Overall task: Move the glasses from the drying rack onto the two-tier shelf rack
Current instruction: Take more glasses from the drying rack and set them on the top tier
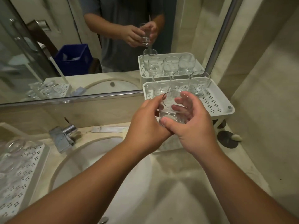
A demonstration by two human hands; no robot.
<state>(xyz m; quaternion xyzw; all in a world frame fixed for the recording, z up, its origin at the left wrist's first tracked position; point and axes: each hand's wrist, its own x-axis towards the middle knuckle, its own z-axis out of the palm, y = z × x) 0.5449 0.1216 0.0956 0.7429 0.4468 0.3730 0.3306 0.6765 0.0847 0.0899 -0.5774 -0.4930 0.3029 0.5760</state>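
Both hands are closed around one clear glass [172,109], held tilted above the near edge of the shelf rack's top tier [216,101]. The left hand [145,125] cups the glass from the side. The right hand [194,126] wraps its base, with the thumb across the front and the fingers [179,99] visible through the wall. The glass is in the air and touches neither the rack nor the bench [202,162].

Three glasses [180,83] stand upright in a row at the back of the top tier, close to the mirror [80,54]. The perforated surface in front of them, on the right, is bare. The lower tier is hidden beneath the hands. The drying rack [24,167] sits at the far left beyond the sink [97,156]; its remaining glasses are blurred and their number cannot be told.

Assessment: the step in hand is placement. The glass should be brought upright before lowering and set on the bare front area, apart from the back row, so that rims do not knock together. One hand should release only when the base sits flat. The walls look thin and smooth, so a firm, even hold low on the body is advisable. The tap [64,136] lies well clear of the path.
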